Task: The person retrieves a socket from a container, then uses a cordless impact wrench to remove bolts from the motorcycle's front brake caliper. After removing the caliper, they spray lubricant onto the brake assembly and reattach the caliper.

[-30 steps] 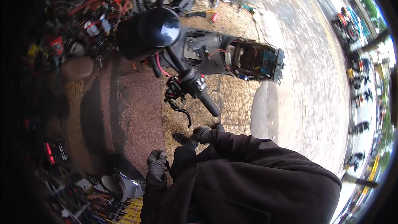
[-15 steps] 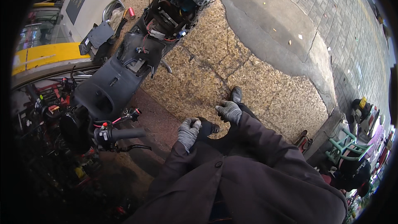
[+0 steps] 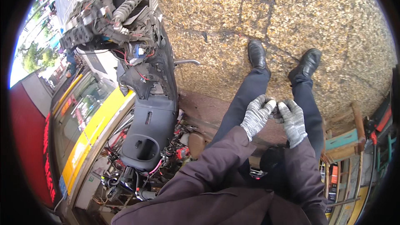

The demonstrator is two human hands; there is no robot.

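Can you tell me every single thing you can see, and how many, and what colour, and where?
Stripped plastic scooter body: one, dark grey, left of the legs
Metal coil-spring shock absorber: one, silver-grey, upper left
Bent metal lever: one, silver, at the scooter's side
Long flat strip: one, yellow, left
Flat wall panel: one, red, far left
Speckled stone ground: one, tan, top
Slatted wooden frame: one, brown and teal, right
Jumbled small parts: uncountable, mixed colours, lower left
Leather shoes: two, black, upper right
Trouser legs: two, dark blue, centre right
Long-sleeved jacket: one, dark brown, bottom
Gloved left hand: one, grey-white, centre right
Gloved right hand: one, grey-white, beside it
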